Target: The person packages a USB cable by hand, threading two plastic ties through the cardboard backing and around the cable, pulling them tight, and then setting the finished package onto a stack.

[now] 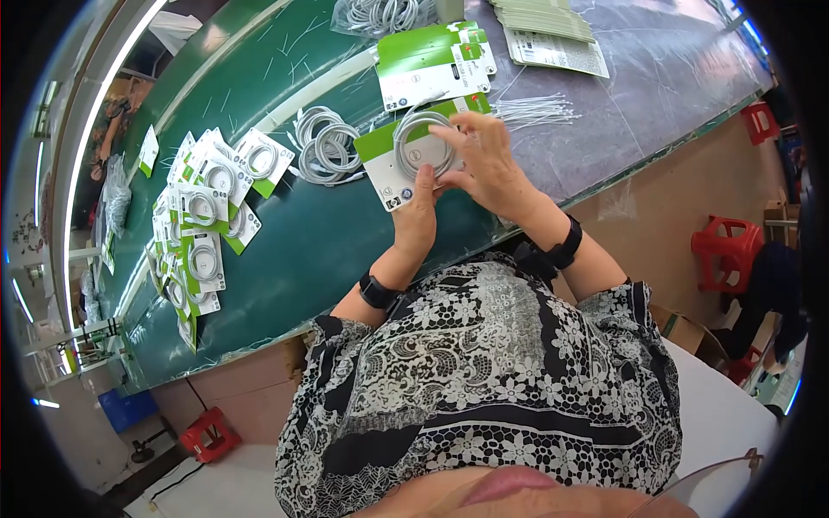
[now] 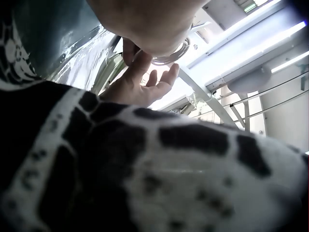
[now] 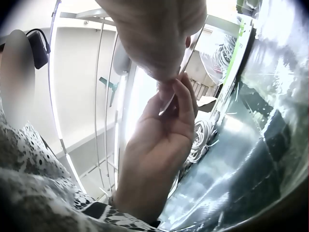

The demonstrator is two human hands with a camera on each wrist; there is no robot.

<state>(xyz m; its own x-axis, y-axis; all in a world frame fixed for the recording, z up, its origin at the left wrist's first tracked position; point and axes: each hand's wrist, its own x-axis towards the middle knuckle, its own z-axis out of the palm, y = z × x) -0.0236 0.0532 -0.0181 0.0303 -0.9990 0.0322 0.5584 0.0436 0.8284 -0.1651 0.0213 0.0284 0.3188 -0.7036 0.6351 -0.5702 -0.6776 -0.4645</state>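
Left hand (image 1: pixel 415 217) pinches green-white card (image 1: pixel 380 166), white cable coil (image 1: pixel 402 152) under thumb; right hand (image 1: pixel 494 168) at coil's edge, can't tell if gripping. Thumb slips, coil probably springs loose.

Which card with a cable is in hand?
The green-and-white card gripped by the left hand; the other cards with cables lie to its left, on the green table.
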